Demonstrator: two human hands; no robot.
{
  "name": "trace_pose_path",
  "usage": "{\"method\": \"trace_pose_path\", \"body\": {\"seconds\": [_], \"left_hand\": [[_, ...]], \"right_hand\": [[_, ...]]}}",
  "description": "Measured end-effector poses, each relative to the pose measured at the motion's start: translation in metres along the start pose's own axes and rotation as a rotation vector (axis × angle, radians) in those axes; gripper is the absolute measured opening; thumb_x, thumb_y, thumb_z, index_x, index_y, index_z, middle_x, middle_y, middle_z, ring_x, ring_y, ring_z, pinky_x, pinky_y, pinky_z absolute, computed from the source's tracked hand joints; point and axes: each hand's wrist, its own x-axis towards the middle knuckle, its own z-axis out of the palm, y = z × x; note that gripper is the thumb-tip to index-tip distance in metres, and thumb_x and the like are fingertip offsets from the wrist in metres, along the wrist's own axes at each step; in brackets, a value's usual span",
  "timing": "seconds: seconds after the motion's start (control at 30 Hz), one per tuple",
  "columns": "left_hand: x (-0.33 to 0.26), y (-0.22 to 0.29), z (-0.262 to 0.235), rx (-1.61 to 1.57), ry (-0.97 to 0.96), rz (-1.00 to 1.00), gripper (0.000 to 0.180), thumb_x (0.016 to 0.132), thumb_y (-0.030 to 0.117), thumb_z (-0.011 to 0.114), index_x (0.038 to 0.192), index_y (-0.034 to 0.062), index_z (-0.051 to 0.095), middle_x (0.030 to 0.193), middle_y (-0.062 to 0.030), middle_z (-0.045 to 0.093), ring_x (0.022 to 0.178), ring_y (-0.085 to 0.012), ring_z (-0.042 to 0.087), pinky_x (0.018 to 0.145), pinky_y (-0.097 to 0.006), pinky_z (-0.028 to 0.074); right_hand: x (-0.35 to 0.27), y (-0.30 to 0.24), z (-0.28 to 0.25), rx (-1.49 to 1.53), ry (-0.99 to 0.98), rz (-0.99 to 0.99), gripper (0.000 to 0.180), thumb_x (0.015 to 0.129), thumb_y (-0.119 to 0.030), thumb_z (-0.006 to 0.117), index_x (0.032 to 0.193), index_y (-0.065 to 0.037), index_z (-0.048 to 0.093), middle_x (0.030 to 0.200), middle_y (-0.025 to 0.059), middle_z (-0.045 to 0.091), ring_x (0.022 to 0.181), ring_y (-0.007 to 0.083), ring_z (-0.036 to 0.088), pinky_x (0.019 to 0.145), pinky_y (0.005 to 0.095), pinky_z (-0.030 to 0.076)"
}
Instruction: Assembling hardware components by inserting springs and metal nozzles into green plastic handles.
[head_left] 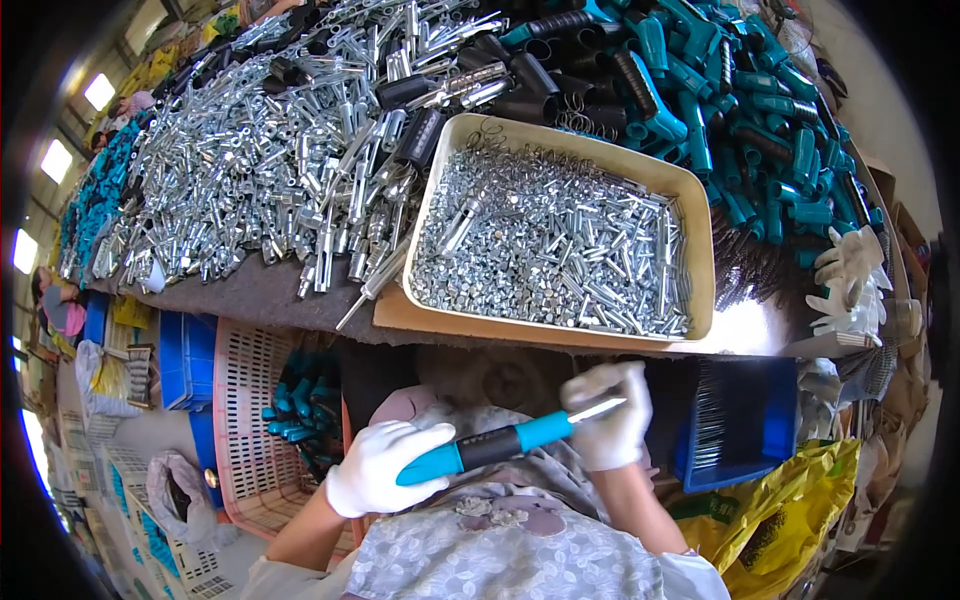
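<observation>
My left hand (pixel 385 467), in a white glove, is closed around the rear end of a teal and black tool handle (pixel 490 447). The tool is held tilted above my lap, its front end up to the right. A bright metal shaft (pixel 597 409) sticks out of that front end. Against this shaft is my white-gloved right hand (pixel 612 418), smeared by motion, so its grip on the shaft is unclear. Beyond both hands, a cream tray (pixel 560 322) holds small metal pins, short rods and springs.
Loose metal parts (pixel 260 170) cover the table's left side; teal and black handles (pixel 690 110) pile up at right. Below the table edge stand a pink basket (pixel 258 400) with teal handles and a blue bin (pixel 740 470) of thin rods. A yellow sack (pixel 790 520) lies at lower right.
</observation>
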Motion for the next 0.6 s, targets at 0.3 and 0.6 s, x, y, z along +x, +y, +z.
{"method": "trace_pose_path", "body": {"seconds": [0.3, 0.6], "left_hand": [[0.017, -0.027, 0.069, 0.115, -0.426, -0.462, 0.055, 0.086, 0.026, 0.065, 0.136, 0.0138, 0.046, 0.094, -0.0201, 0.066, 0.087, -0.0393, 0.066, 0.073, -0.050, 0.053], [0.023, -0.043, 0.082, -0.127, -0.588, -0.644, 0.064, 0.086, 0.040, 0.067, 0.141, 0.0125, 0.047, 0.136, -0.0205, 0.055, 0.115, -0.0380, 0.061, 0.095, -0.045, 0.049]], "right_hand": [[0.151, 0.208, -0.209, -1.453, 0.047, 0.350, 0.051, 0.095, -0.046, 0.053, 0.131, -0.010, 0.060, 0.129, 0.0196, 0.063, 0.123, 0.0383, 0.055, 0.103, 0.0433, 0.044], [0.164, 0.227, -0.246, -1.526, -0.248, 0.769, 0.070, 0.096, -0.059, 0.039, 0.149, -0.014, 0.042, 0.159, 0.0092, 0.033, 0.145, 0.0244, 0.032, 0.121, 0.0404, 0.023]]}}
